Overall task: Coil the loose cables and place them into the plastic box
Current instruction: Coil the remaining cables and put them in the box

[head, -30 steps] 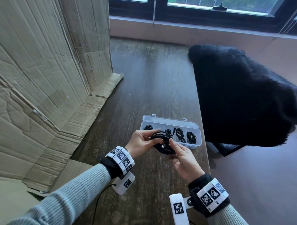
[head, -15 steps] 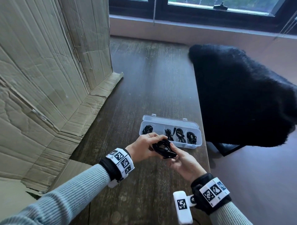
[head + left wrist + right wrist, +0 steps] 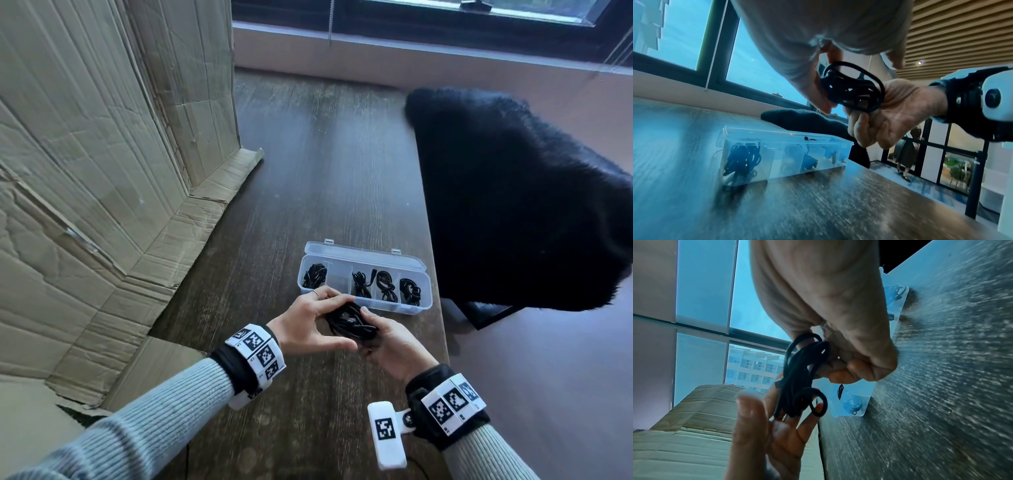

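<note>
A black cable (image 3: 349,322), coiled into a tight bundle, hangs just above the dark wooden table (image 3: 308,171), in front of the clear plastic box (image 3: 364,305). My left hand (image 3: 308,322) curves its fingers over the bundle's left end, thumb underneath. My right hand (image 3: 390,339) grips the right end in curled fingers. In the left wrist view the cable (image 3: 853,87) sits between the left hand (image 3: 813,91) and the right hand (image 3: 900,110). The right wrist view shows the right hand (image 3: 849,345) clasping the cable (image 3: 803,369). The open box holds several coiled cables; its second compartment from the left looks empty.
A large flattened cardboard box (image 3: 102,171) stands along the table's left side. A black furry cover (image 3: 513,205) drapes over a chair at the right edge. The box lid (image 3: 363,255) lies open behind the compartments. A window sill runs along the far wall.
The wide cable loop has been squeezed into a compact bundle. Both hands have closed in on it and dropped slightly toward me, still in front of the box.
</note>
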`<act>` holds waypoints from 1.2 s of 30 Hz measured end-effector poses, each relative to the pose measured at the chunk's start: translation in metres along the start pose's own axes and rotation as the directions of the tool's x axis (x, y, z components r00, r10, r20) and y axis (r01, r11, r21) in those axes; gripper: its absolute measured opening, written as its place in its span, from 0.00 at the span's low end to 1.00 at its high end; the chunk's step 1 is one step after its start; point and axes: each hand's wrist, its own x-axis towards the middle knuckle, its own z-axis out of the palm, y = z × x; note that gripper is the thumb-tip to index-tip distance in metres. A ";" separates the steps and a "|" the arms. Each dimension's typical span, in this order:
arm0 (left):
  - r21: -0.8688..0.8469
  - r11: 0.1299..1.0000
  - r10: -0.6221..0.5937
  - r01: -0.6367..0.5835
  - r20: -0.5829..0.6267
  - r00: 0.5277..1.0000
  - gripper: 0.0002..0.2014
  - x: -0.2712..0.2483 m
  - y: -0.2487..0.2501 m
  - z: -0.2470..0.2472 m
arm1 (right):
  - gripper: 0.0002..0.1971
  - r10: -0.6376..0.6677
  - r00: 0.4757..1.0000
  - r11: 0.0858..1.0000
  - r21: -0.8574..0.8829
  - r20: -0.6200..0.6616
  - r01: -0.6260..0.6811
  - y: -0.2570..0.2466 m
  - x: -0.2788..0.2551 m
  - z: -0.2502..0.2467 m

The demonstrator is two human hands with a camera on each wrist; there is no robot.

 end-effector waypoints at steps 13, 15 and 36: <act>-0.019 0.988 0.148 -0.152 -0.134 0.980 0.10 0.007 -0.002 0.000 | 0.12 0.049 0.998 0.992 0.111 0.041 -0.054 -0.007 -0.003 0.014; -0.271 0.962 -0.091 0.026 -0.230 0.969 0.06 0.004 -0.001 0.008 | 0.13 0.004 0.997 0.986 0.165 0.075 -0.017 -0.007 -0.003 0.016; 0.162 0.986 -0.051 0.050 0.002 0.999 0.33 0.020 -0.018 -0.006 | 0.14 0.006 0.999 0.992 0.123 0.049 -0.012 -0.009 0.008 0.018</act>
